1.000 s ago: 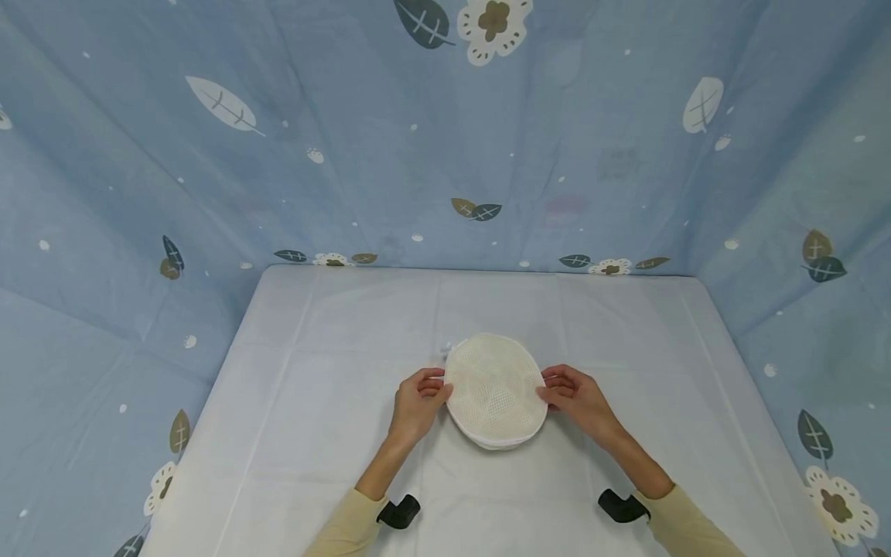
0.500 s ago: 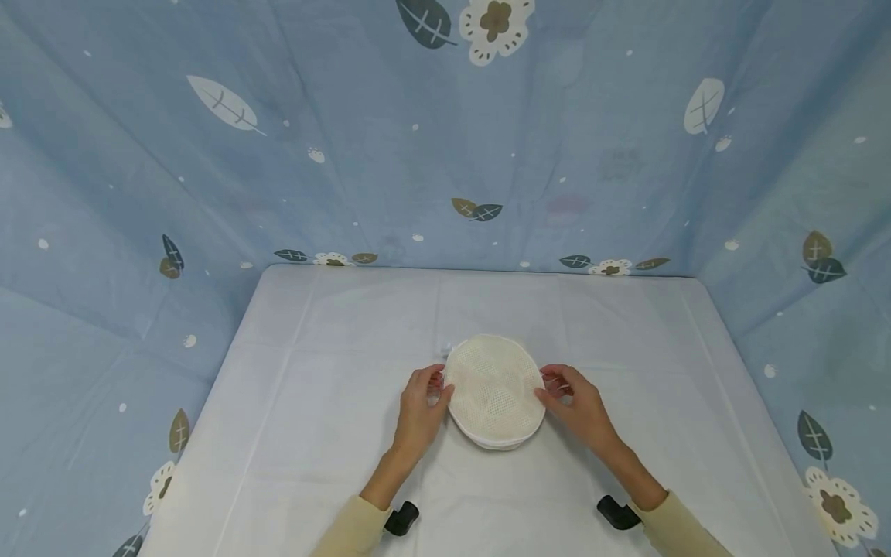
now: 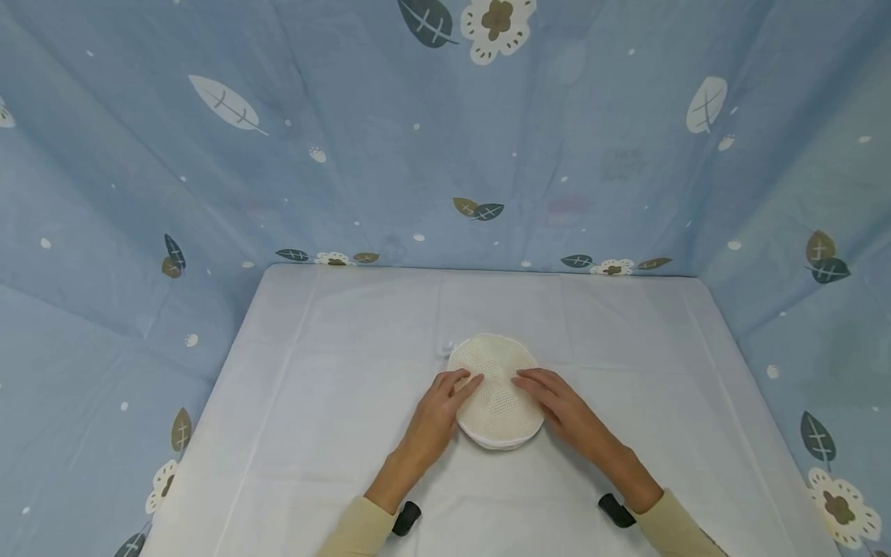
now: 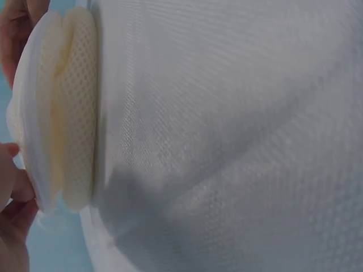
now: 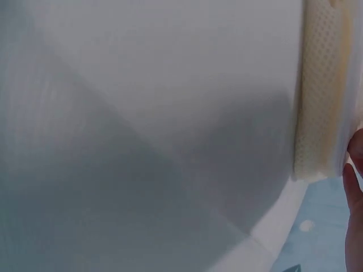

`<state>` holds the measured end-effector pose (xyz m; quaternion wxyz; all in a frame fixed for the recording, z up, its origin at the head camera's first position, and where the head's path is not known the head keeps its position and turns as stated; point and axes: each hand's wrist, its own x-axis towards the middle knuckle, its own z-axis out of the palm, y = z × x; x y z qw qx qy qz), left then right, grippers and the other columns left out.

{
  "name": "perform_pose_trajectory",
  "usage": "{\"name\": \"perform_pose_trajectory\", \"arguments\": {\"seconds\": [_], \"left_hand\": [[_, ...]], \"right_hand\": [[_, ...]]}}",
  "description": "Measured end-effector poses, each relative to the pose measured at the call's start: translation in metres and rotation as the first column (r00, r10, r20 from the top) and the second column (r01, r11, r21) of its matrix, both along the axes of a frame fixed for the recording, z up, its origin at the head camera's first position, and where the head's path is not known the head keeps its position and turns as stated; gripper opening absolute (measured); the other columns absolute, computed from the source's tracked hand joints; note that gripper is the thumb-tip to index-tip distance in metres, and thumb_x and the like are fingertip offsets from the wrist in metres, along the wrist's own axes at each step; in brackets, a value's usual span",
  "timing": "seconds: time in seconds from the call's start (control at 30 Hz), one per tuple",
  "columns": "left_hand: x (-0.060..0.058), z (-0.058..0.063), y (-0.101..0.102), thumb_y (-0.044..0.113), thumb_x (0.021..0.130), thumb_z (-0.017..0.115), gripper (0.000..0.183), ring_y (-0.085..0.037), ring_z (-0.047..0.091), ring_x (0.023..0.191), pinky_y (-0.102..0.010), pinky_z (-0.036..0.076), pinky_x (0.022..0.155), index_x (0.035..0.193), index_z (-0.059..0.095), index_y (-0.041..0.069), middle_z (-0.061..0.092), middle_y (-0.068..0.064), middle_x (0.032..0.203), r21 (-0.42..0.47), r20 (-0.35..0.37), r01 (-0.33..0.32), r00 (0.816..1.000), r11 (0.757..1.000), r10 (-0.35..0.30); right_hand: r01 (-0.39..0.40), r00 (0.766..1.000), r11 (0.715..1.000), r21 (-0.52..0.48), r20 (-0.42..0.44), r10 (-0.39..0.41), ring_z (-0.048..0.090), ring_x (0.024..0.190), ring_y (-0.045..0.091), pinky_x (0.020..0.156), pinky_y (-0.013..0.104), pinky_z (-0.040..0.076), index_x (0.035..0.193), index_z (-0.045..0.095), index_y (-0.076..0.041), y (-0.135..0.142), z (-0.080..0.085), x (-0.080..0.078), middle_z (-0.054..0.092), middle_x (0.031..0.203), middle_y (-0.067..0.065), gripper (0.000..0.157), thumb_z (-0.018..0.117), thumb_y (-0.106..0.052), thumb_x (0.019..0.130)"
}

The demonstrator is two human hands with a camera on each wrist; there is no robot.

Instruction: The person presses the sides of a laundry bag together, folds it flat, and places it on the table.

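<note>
A round, cream mesh laundry bag (image 3: 499, 414) with white edging lies on the white-covered table, looking thick and layered from the side. My left hand (image 3: 433, 418) reaches over its left part, thumb and fingertips close together on the top mesh. From the right, my right hand (image 3: 574, 414) does likewise, its fingertips near the bag's middle. The left wrist view has fingers (image 4: 22, 187) at the white rim of the bag (image 4: 79, 107). In the right wrist view, fingertips (image 5: 351, 175) meet the rim of the bag (image 5: 320, 90). The undersides of both hands are hidden.
A white cloth covers the table (image 3: 334, 371). Blue fabric (image 3: 376, 155) printed with leaves and flowers hangs behind and at both sides. A small clear tag (image 3: 445, 350) sticks out at the bag's upper left. Black wrist mounts (image 3: 407, 518) show below the sleeves.
Both hands have moved inward from the bag's left and right edges, so thumbs and fingertips now lie over its top mesh. The bag has stayed in nearly the same place.
</note>
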<state>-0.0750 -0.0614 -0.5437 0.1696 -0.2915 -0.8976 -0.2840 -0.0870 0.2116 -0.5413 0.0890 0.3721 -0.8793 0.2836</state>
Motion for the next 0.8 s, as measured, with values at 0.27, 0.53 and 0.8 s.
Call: {"name": "perform_pose_trajectory", "arguments": {"seconds": [0.27, 0.53, 0.8], "left_hand": [[0.002, -0.005, 0.002, 0.015, 0.092, 0.059, 0.038, -0.022, 0.048, 0.118, -0.033, 0.045, 0.096, 0.129, 0.058, 0.006, 0.054, -0.010, 0.128, 0.024, -0.005, -0.002, 1.000, 1.000, 0.002], [0.002, -0.006, 0.002, 0.029, 0.091, 0.065, 0.051, -0.022, 0.045, 0.121, -0.032, 0.042, 0.099, 0.131, 0.054, 0.000, 0.053, -0.012, 0.130, -0.029, 0.038, 0.005, 0.999, 1.000, -0.004], [0.000, -0.006, 0.003, 0.024, 0.087, 0.068, 0.052, -0.024, 0.046, 0.121, -0.035, 0.044, 0.097, 0.129, 0.055, -0.004, 0.053, -0.015, 0.128, 0.026, 0.043, 0.020, 0.999, 0.999, -0.021]], "right_hand": [[-0.019, 1.000, 0.997, 0.079, 0.024, 0.017, 0.036, 0.133, 0.026, 0.111, 0.030, 0.026, 0.140, 0.047, -0.012, 0.002, -0.007, -0.001, 0.041, 0.144, 0.006, 0.052, 0.062, -0.008, 0.091], [0.050, 0.995, 0.996, 0.073, 0.081, -0.056, 0.036, 0.132, 0.020, 0.106, 0.036, 0.035, 0.139, 0.048, -0.013, 0.001, -0.010, -0.001, 0.041, 0.144, 0.003, 0.051, 0.061, -0.030, 0.093], [0.066, 0.995, 0.997, 0.032, 0.071, -0.068, 0.040, 0.129, 0.021, 0.107, 0.027, 0.032, 0.138, 0.048, -0.008, -0.001, -0.015, -0.003, 0.045, 0.140, 0.005, 0.055, 0.066, -0.027, 0.090]]}}
